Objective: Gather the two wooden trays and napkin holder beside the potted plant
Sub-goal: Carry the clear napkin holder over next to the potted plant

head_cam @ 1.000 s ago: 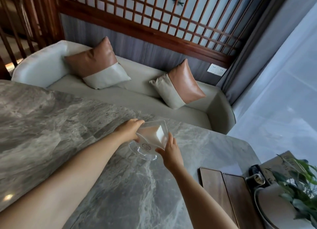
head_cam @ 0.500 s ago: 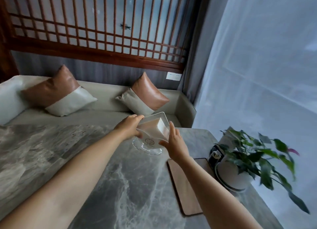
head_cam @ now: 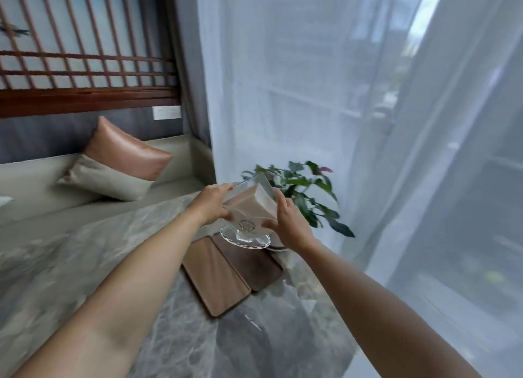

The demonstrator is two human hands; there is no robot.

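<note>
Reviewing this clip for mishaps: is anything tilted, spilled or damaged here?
Only the napkin holder, tilted because both hands, left and right, carry it above the two wooden trays, which lie flat side by side. Nothing spilled or visibly damaged.

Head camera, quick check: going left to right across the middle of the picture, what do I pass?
Cushion → left hand → napkin holder, held between both hands → right hand → potted plant → sheer curtain.
</note>
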